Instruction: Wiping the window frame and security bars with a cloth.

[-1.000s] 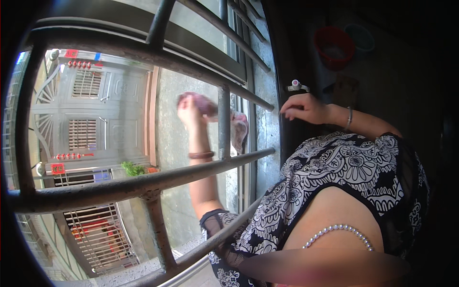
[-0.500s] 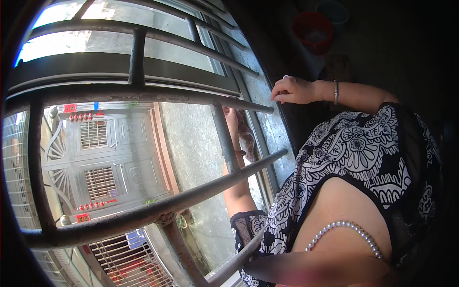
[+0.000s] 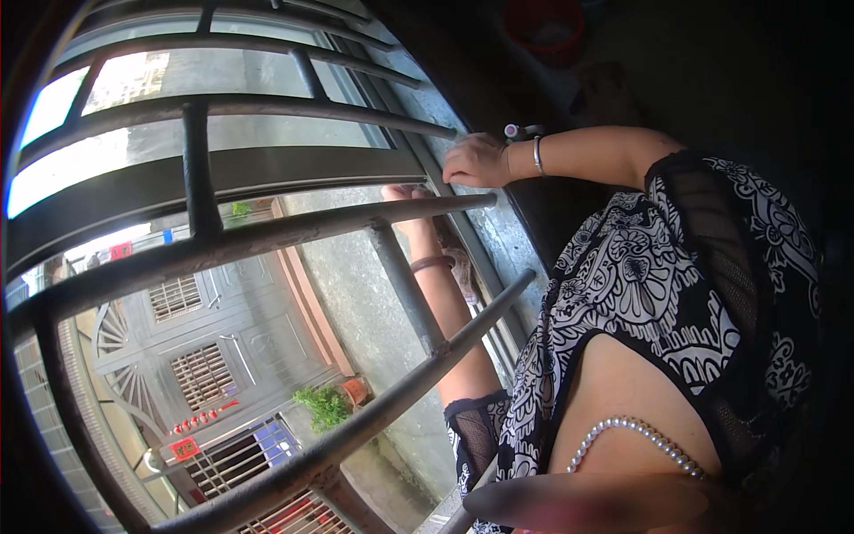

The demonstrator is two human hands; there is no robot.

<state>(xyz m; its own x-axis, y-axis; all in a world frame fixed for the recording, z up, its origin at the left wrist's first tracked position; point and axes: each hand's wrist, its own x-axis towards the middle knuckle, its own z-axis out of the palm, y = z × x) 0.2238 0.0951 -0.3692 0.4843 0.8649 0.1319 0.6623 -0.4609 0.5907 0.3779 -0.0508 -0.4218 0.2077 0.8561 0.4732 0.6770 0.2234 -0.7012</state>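
Head view: your left hand (image 3: pixel 406 193), grip indeterminable, passes through grey metal bars (image 3: pixel 307 222); crumpled pinkish-grey cloth (image 3: pixel 463 274) lies beside that forearm (image 3: pixel 455 329). Your right hand (image 3: pixel 478 162), loosely open at the blue-grey sill (image 3: pixel 507 233), presumably steadies you.

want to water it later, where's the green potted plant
In the head view, the green potted plant is below and left of centre, outside the window bars, left of the person's left forearm.

Long, round grey metal bars (image 3: pixel 294 229) and a short grey metal crosspiece (image 3: pixel 406 287) obstruct the way to the bare left forearm (image 3: pixel 451 307) behind them. Left of that crosspiece, the wide gap between two bars leaves room for a hand.
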